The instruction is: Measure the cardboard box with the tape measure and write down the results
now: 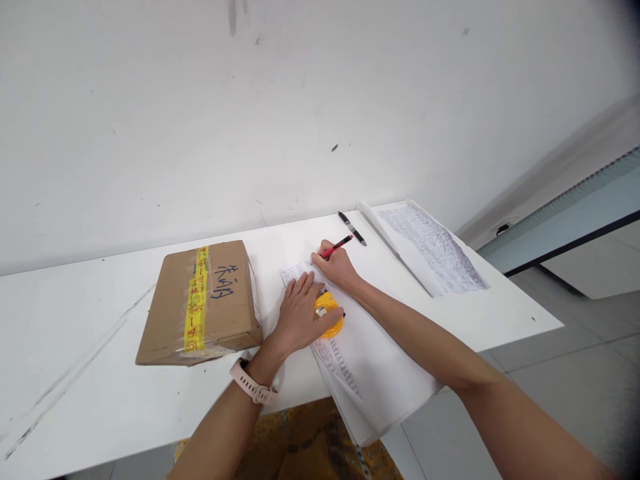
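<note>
Writing in hand at a white table [110,407]. Right hand [340,268] has its fingers clamped on a red pen [338,247], down at the upper end of a stack of papers [385,377]; the nib itself is hidden. Left hand [299,317] lies palm down on the same sheets, fingers extended and slightly apart, thumb across a yellow tape measure [331,305]; cannot tell how firmly it presses. Judgement: the papers droop over the table's front edge, so steady pressure near the line being written matters, with the tape measure kept out of the nib's way and the right forearm not dragging the pages. Legibility: cardboard box [170,280], left of the papers, carries dark handwritten characters, not read with confidence; its yellow tape strip [195,303] bears red printed characters, a single stroke like "一" among them. Handwritten rows on the papers too small to read. Black pen [353,229] and more written sheets [435,257] lie beyond the right hand; no brand legible anywhere.
</note>
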A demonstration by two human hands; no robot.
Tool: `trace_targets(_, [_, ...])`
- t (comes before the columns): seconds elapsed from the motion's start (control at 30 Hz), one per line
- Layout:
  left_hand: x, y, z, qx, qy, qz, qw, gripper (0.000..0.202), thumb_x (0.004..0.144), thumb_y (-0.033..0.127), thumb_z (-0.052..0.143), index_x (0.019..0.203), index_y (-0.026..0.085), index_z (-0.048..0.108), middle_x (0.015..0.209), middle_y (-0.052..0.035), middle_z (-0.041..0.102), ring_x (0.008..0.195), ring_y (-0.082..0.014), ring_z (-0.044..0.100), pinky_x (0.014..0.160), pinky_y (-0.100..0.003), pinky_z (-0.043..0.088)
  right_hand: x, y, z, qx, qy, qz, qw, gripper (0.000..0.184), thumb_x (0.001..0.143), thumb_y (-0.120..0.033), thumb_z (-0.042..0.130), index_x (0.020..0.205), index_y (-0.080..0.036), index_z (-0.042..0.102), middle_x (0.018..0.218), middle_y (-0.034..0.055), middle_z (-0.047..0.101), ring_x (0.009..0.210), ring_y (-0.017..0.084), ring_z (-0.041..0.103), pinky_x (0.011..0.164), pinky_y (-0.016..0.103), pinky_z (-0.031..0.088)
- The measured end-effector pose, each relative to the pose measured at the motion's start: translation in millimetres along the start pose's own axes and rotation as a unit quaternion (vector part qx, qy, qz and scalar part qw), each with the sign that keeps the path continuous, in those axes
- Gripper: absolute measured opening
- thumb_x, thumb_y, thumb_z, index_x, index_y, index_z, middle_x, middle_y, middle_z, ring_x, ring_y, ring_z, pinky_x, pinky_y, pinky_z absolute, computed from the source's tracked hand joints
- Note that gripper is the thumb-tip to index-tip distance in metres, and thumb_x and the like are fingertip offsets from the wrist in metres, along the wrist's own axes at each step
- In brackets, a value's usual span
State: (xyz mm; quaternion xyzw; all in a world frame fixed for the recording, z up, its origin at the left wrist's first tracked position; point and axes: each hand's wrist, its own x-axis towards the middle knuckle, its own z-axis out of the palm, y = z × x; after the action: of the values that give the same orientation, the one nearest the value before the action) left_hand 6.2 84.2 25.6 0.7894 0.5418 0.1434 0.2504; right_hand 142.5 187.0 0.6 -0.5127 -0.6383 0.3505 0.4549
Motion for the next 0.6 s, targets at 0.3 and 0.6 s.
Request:
trace_targets(0.3, [0.5,-1.0,1.0,-0.003,0.004,0.000,1.000,0.066,0.091,0.058,0.052,0.139,0.013,0.053,0.160,-0.0180,0.031,0.152,-0.0279,0.018,0.123,-0.049,0.012,0.4,1.4,1.2,-0.010,0.005,-0.001,1.000,0.021,0.073,-0.026,0.054,0.063,-0.024,0.036,0.056,-0.0067,0.041,0.057,0.012,0.039,0.056,0.027,0.030])
trace_targets(0.6, [0.8,-0.1,-0.1,-0.005,0.001,-0.001,1.000,0.066,0.091,0.058,0.051,0.138,0.012,0.053,0.160,-0.0187,0.031,0.152,-0.0278,0.019,0.123,-0.049,0.012,0.8,3.6,1.8,-0.020,0.009,0.002,1.000,0.021,0.073,-0.025,0.054,0.063,-0.024,0.036,0.057,-0.0064,0.041,0.057,0.012,0.039,0.057,0.028,0.031])
